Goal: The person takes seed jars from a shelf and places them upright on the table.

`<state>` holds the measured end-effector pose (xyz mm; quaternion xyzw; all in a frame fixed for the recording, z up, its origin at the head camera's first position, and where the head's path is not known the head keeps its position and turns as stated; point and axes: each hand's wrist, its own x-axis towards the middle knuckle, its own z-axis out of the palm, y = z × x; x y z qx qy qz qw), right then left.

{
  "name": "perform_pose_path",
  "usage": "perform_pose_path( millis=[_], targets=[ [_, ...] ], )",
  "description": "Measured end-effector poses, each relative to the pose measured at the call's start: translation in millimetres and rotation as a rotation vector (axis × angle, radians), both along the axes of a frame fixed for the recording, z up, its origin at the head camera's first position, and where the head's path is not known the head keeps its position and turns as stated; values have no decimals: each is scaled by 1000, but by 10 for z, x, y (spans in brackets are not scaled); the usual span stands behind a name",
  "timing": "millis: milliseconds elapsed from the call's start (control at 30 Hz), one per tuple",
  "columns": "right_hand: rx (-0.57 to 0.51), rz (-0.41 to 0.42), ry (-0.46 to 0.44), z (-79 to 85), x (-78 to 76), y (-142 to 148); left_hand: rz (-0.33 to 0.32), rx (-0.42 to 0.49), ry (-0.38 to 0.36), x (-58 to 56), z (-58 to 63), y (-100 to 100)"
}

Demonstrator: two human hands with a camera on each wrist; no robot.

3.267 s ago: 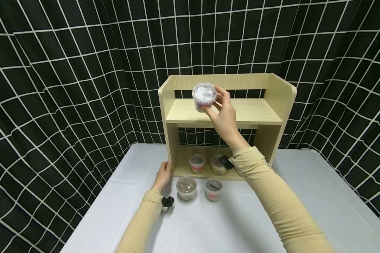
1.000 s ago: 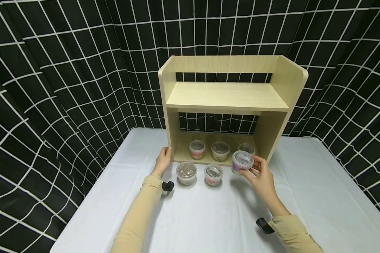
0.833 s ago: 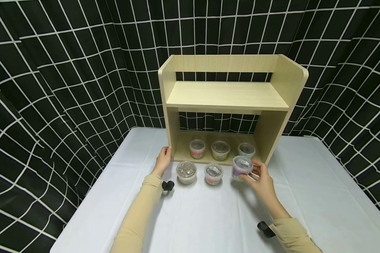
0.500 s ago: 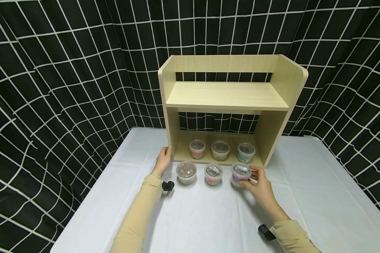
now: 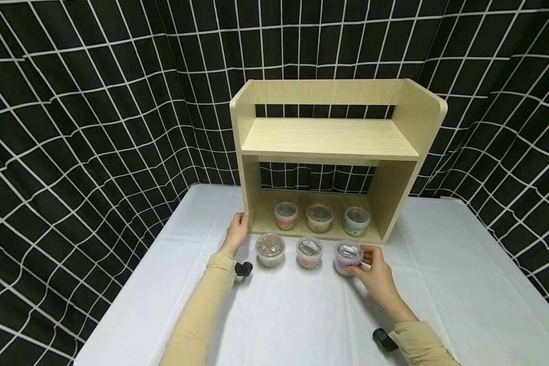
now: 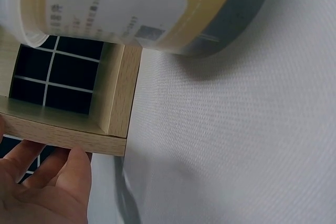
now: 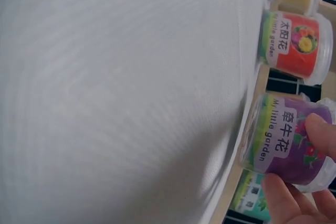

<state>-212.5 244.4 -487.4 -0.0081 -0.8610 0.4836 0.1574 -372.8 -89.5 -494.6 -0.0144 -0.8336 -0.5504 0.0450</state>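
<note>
My right hand (image 5: 375, 272) pinches a small clear plastic tub with a purple label (image 5: 347, 257) by its right side, thumb in front. In the right wrist view the label of this purple tub (image 7: 289, 140) reads "My little garden". The tub stands upright at the cloth, at the right end of a front row. Beside it are a red-labelled tub (image 5: 309, 252) and a tub with a brown-looking lid (image 5: 270, 250), yellow-labelled in the left wrist view. My left hand (image 5: 236, 233) grips the left side panel of the wooden shelf (image 5: 329, 155) near its foot.
On the shelf's bottom board stand a red-labelled tub (image 5: 285, 216), a yellowish tub (image 5: 319, 217) and a teal-labelled tub (image 5: 357, 221). White cloth (image 5: 274, 325) covers the table. Black grid-patterned curtain (image 5: 96, 152) hangs around the back and sides.
The right hand has brought the purple tub from the upper board's height down to the front row, right of the red-labelled tub. The left hand stays on the shelf's side.
</note>
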Motion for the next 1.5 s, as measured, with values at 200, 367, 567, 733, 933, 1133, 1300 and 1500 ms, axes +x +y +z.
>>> perform_pose_path(
  millis=[200,367,567,733,933,1133,1300,1500],
  targets=[
    [-1,7,12,-6,-7,0,3,2,0,-2,18,3],
    [4,10,10,-31,-13,6,3,5,-5,6,12,3],
    [12,9,25,-44,-8,7,-1,2,0,18,11,-8],
    [28,12,14,-38,-4,2,4,4,8,7,15,-9],
    [51,7,-12,-40,16,-4,6,-2,8,9,-4,-6],
    [30,15,-32,-52,26,-1,4,3,16,17,-16,0],
    [7,22,-62,-53,38,3,1,11,4,27,-16,2],
    [-22,28,-90,-52,41,5,-10,20,2,39,1,3]
  ],
)
